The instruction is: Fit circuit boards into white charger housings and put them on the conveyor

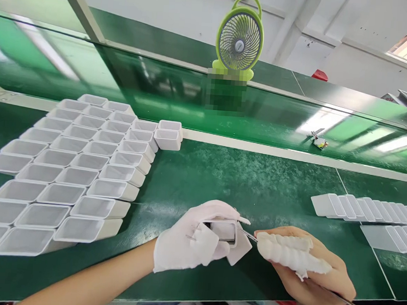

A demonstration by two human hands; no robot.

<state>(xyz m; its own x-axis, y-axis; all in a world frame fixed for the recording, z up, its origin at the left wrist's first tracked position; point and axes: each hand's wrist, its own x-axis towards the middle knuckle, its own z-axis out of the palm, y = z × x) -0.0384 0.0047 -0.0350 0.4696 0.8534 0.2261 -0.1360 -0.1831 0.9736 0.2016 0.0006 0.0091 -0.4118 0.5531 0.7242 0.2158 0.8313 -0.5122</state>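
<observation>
My left hand [186, 244], in a white glove, is closed around a small white rectangular case [223, 230] held open side up just above the green bench mat [243, 183]. My right hand [307, 266], with white finger cots on the fingers, pinches a pair of metal tweezers [248, 234]. The tweezer tips reach the right edge of the case. The tweezers' back end sticks out past my right wrist at the lower right.
Several rows of empty white cases [65, 175] cover the mat at the left. Nested stacks of white cases [367, 209] lie on their sides at the right. A green conveyor belt [159, 93] runs behind, with a small part [318, 142] on it and a green fan [239, 39] beyond.
</observation>
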